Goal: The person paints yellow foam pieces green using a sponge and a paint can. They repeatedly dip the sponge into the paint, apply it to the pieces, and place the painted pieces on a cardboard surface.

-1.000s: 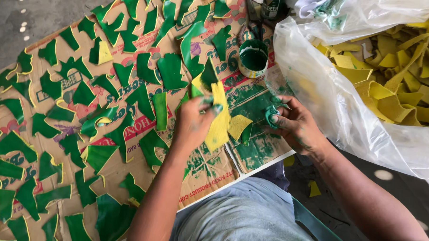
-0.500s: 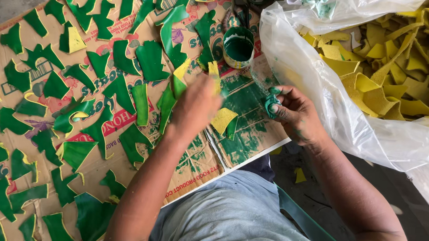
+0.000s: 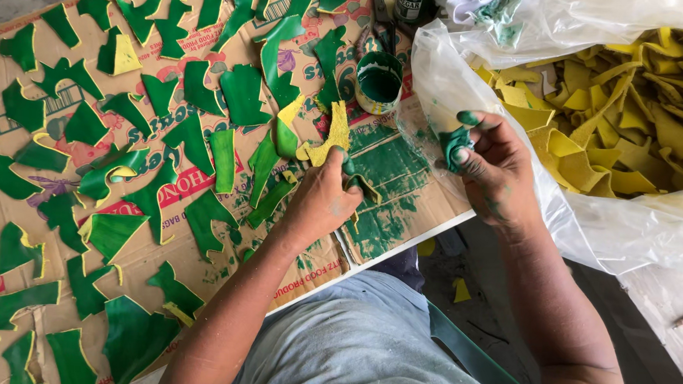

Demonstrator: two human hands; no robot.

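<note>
Left hand (image 3: 322, 203) pinches yellow leather piece (image 3: 330, 136) flat on cardboard (image 3: 402, 194); right hand (image 3: 493, 171) nearby, raised, fingers closed on green-stained sponge (image 3: 455, 143).

Both forearms are bare, with no sleeves, watch or rings showing. The left hand (image 3: 322, 203) is mostly clean, while the right hand (image 3: 490, 171) has green paint smeared on its fingertips and thumb. Below the hands, the lap is covered in light grey-blue cloth (image 3: 359, 344).
</note>
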